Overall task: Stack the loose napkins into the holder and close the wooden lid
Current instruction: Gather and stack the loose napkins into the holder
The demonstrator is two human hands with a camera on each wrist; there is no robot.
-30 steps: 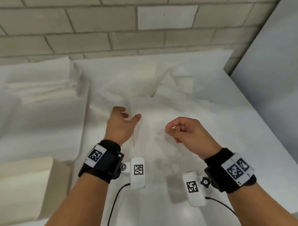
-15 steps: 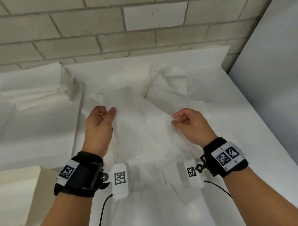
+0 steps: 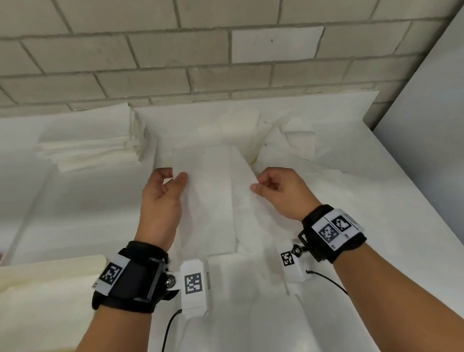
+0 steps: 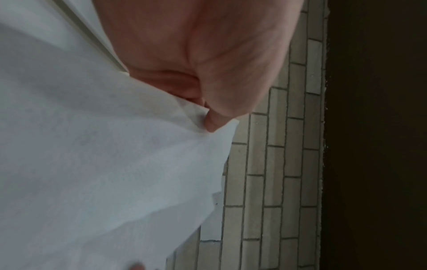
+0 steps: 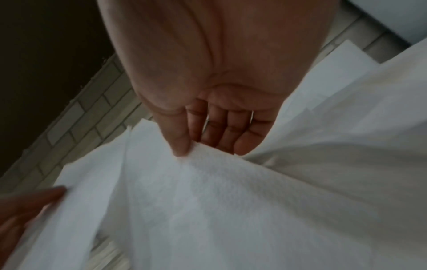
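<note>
Both hands, left [image 3: 161, 197] and right [image 3: 279, 192], pinch one napkin [image 3: 213, 192]; loose pile [image 3: 298, 146] far right unstacked; lid not visible.

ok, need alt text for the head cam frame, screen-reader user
Two bare hands hold up one white napkin over a white table, the left hand pinching its left edge and the right hand its right. A neat napkin stack sits far left; loose napkins lie behind, by a brick wall.

head downward, wrists close, blurry napkin [image 3: 208, 200] shared
</note>
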